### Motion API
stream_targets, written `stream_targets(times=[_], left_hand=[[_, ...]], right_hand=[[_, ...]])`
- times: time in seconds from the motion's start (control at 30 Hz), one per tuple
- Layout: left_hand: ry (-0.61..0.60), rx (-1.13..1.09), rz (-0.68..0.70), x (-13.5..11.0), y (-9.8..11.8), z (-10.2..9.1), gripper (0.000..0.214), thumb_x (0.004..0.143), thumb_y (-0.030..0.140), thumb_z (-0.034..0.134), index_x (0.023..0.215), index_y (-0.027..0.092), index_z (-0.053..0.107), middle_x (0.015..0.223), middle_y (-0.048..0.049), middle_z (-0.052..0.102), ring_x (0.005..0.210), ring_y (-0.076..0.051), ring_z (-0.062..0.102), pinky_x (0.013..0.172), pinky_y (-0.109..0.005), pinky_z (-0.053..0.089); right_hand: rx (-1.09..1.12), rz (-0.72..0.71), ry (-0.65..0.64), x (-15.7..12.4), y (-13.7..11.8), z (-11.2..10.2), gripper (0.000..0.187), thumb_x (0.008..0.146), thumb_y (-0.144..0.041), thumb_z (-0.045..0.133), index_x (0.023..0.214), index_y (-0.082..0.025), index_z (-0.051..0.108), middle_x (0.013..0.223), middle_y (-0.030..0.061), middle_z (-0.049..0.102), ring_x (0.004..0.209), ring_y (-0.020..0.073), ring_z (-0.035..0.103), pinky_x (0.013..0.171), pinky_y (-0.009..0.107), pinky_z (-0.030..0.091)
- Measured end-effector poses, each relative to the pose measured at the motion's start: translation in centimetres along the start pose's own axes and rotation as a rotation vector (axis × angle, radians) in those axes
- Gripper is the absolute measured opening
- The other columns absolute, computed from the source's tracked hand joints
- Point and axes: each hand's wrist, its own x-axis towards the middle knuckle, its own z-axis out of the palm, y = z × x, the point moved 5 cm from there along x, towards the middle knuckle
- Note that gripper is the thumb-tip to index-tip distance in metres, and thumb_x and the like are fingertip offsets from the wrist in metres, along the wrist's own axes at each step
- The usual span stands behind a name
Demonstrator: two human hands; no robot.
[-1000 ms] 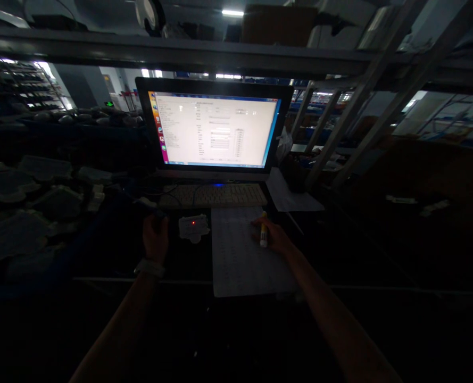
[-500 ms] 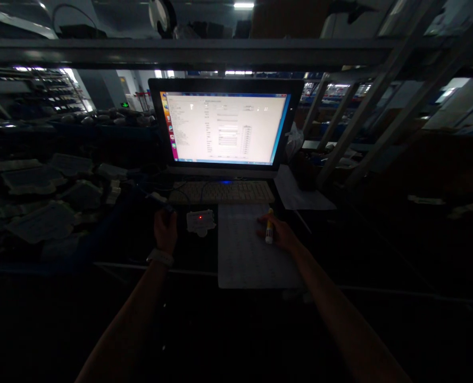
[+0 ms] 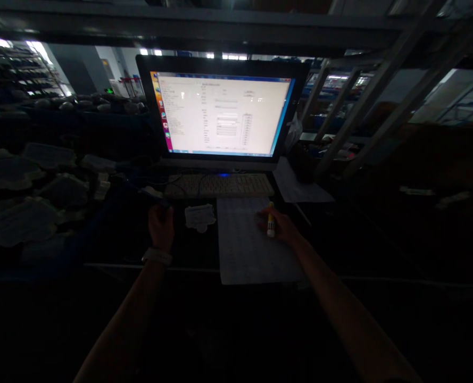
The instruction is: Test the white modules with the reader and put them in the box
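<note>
My right hand (image 3: 281,225) is closed around a yellow-and-white marker (image 3: 271,222) held upright over a printed sheet of paper (image 3: 248,250) on the dark bench. My left hand (image 3: 161,225), a band on its wrist, is closed on a dark object with a cable that I cannot make out. It sits just left of a small white device (image 3: 199,216). A lit monitor (image 3: 222,111) and a white keyboard (image 3: 220,185) stand beyond both hands.
Pale flat trays (image 3: 24,205) cover the bench at the left. A loose sheet (image 3: 300,189) lies right of the keyboard. Slanted metal frame bars (image 3: 356,111) rise at the right, and a shelf beam (image 3: 180,26) runs overhead. The room is very dark.
The view has tipped down and shifted, so the monitor sits higher in frame. The red light on the small white device no longer shows. Both hands keep their grips and places.
</note>
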Motion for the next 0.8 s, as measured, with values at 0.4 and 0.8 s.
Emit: stream_targets(times=[0.4,0.8], left_hand=[[-0.044,-0.111,-0.151,-0.4,0.9,-0.3,0.037,0.065,0.042,0.065,0.091,0.018,0.054,0.093,-0.0094,0.064,0.09,-0.024,0.063,0.081,-0.04,0.053],[-0.023,-0.075,-0.148,-0.4,1.4,-0.4,0.027,0.068,0.03,0.065,0.089,0.017,0.054,0.09,-0.0071,0.064,0.086,-0.022,0.063,0.077,-0.037,0.055]], right_hand=[[0.002,0.028,0.015,-0.3,0.1,0.1,0.039,0.075,-0.045,0.067,0.106,-0.024,0.057,0.109,0.0074,0.069,0.098,0.025,0.066,0.086,0.041,0.053],[0.022,0.014,0.016,-0.2,0.4,0.1,0.037,0.074,-0.044,0.067,0.103,-0.025,0.056,0.107,0.0066,0.069,0.098,0.0239,0.066,0.088,0.041,0.052]])
